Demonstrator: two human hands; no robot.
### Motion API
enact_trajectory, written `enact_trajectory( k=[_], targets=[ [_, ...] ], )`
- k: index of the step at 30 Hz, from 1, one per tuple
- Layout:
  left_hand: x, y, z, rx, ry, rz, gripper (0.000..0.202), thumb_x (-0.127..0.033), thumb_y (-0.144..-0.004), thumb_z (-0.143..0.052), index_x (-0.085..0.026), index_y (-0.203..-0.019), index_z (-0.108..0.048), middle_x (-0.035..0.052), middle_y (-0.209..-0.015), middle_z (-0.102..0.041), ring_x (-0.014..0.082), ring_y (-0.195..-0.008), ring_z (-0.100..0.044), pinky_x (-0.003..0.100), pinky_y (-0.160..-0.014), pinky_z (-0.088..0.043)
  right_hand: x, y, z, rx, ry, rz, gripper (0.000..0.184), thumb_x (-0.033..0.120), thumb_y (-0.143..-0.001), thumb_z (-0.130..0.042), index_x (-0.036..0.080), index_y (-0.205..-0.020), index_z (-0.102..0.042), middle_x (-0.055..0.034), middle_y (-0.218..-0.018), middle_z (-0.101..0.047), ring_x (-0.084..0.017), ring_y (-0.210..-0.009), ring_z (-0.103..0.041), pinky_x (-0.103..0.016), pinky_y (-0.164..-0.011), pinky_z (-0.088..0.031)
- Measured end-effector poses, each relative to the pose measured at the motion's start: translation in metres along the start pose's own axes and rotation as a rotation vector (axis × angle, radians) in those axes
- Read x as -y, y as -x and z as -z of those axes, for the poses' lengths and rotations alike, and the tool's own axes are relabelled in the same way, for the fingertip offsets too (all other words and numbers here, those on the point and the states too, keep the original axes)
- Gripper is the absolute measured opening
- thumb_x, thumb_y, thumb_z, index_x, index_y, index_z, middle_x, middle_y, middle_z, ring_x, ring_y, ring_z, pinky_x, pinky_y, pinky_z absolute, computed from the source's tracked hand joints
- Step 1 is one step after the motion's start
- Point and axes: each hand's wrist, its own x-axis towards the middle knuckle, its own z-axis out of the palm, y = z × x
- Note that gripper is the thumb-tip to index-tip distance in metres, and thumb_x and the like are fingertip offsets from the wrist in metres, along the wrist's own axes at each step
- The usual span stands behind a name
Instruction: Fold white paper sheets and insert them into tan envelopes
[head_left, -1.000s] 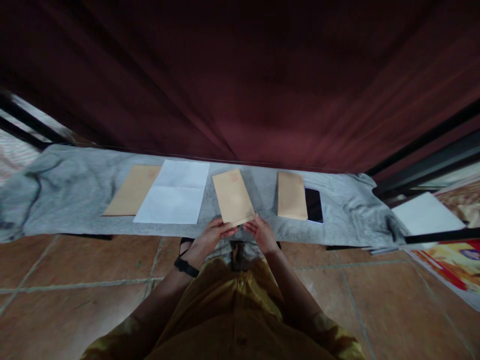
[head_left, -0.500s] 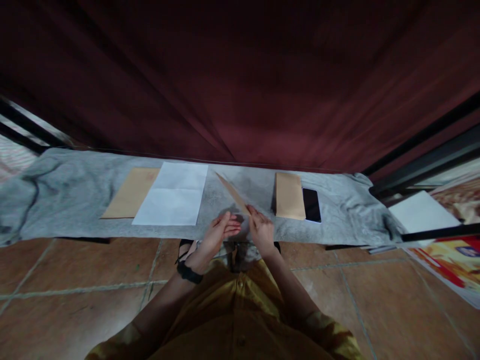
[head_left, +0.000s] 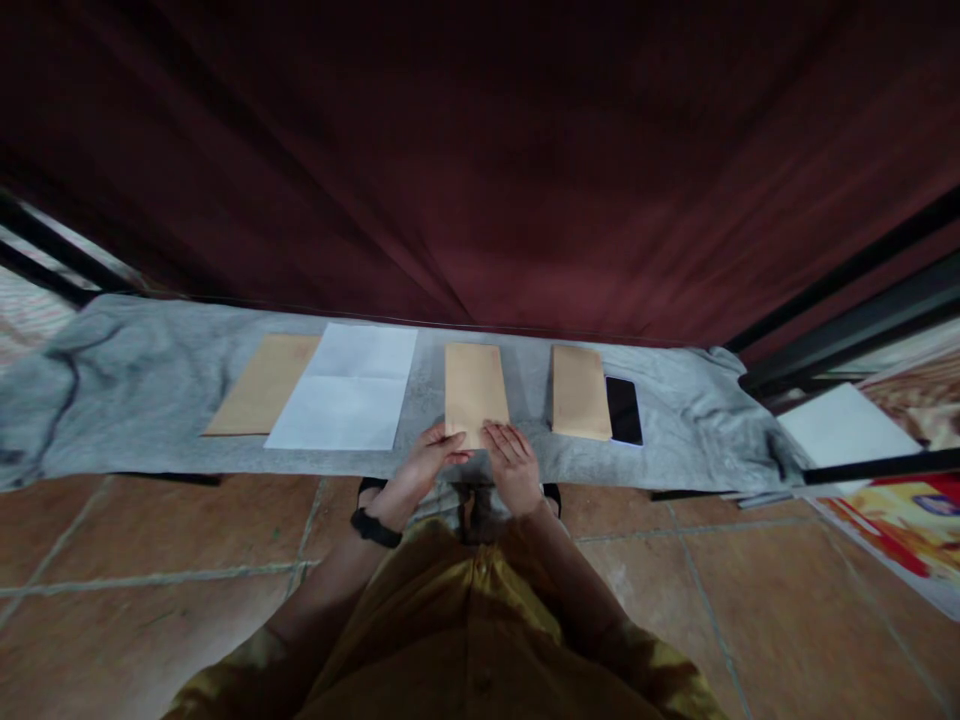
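Note:
A brown envelope (head_left: 475, 388) lies flat on the grey cloth (head_left: 135, 400), plain side up, straight in front of me. My left hand (head_left: 421, 468), with a black band at the wrist, has its fingers closed on the envelope's near left corner. My right hand (head_left: 512, 468) rests with its fingers stretched flat on the near right edge.
On the cloth also lie a white creased sheet (head_left: 345, 388) overlapping another brown envelope (head_left: 259, 385) at left, and a third brown envelope (head_left: 579, 392) beside a black phone (head_left: 625, 410) at right. A dark red curtain (head_left: 480, 180) hangs behind. White paper (head_left: 847, 425) and a colourful poster (head_left: 911, 525) lie right.
The envelope was held up with its printed side showing, then turned over on edge; now it lies flat on the cloth, plain side up, with both hands lowered onto its near end.

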Motion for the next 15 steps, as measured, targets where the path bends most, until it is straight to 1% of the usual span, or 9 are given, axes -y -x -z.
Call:
enact_trajectory(
  k=[3,6,8,11,13,15],
  targets=[
    [0.003,-0.011,0.006,-0.045,-0.033,0.008,0.043,-0.034,-0.06,-0.092,-0.013,-0.093,-0.074,0.0092,-0.092,-0.079,0.0182,-0.074,-0.07,0.028,-0.068,-0.057,-0.006,0.005,-0.006,0.036,0.01,-0.01,0.055,0.007,-0.094,-0.046,0.02,-0.148,-0.054,-0.009,-0.15,-0.056,-0.023,-0.139,-0.051,-0.042,-0.122,-0.032],
    [0.01,-0.016,0.011,-0.087,-0.088,0.013,0.04,-0.033,-0.061,-0.091,-0.013,-0.09,-0.072,0.0072,-0.088,-0.078,0.0169,-0.071,-0.069,0.027,-0.067,-0.056,-0.01,0.01,-0.011,0.054,-0.005,-0.014,0.05,0.008,-0.095,-0.047,0.019,-0.142,-0.06,-0.009,-0.145,-0.061,-0.024,-0.134,-0.055,-0.041,-0.121,-0.034],
    [0.014,-0.019,0.013,-0.103,-0.12,0.016,0.039,-0.033,-0.061,-0.09,-0.013,-0.089,-0.07,0.0055,-0.081,-0.076,0.0151,-0.064,-0.067,0.025,-0.061,-0.053,-0.009,0.013,-0.014,0.058,-0.03,-0.021,0.048,0.009,-0.095,-0.048,0.018,-0.14,-0.062,-0.0094,-0.143,-0.063,-0.024,-0.132,-0.057,-0.041,-0.121,-0.036],
    [0.02,-0.023,0.016,-0.14,-0.184,0.023,0.038,-0.032,-0.061,-0.089,-0.015,-0.085,-0.065,0.0,-0.063,-0.068,0.0123,-0.05,-0.06,0.023,-0.05,-0.045,-0.004,0.015,-0.015,0.062,-0.084,-0.024,0.047,0.011,-0.097,-0.046,0.019,-0.142,-0.06,-0.0095,-0.143,-0.063,-0.023,-0.133,-0.057,-0.041,-0.121,-0.036],
    [0.022,-0.027,0.018,-0.171,-0.239,0.029,0.036,-0.029,-0.062,-0.089,-0.017,-0.083,-0.062,-0.0043,-0.053,-0.061,0.0111,-0.042,-0.054,0.022,-0.046,-0.039,0.001,0.016,-0.015,0.072,-0.122,-0.014,0.044,0.015,-0.1,-0.045,0.018,-0.142,-0.06,-0.0092,-0.145,-0.061,-0.022,-0.135,-0.055,-0.041,-0.122,-0.036],
    [0.022,-0.03,0.02,-0.206,-0.296,0.033,0.036,-0.025,-0.063,-0.088,-0.018,-0.083,-0.059,-0.0071,-0.047,-0.056,0.0109,-0.039,-0.05,0.022,-0.045,-0.035,0.005,0.015,-0.015,0.088,-0.146,-0.012,0.042,0.02,-0.102,-0.045,0.017,-0.141,-0.06,-0.0093,-0.147,-0.06,-0.022,-0.138,-0.053,-0.042,-0.122,-0.035]
  ],
)
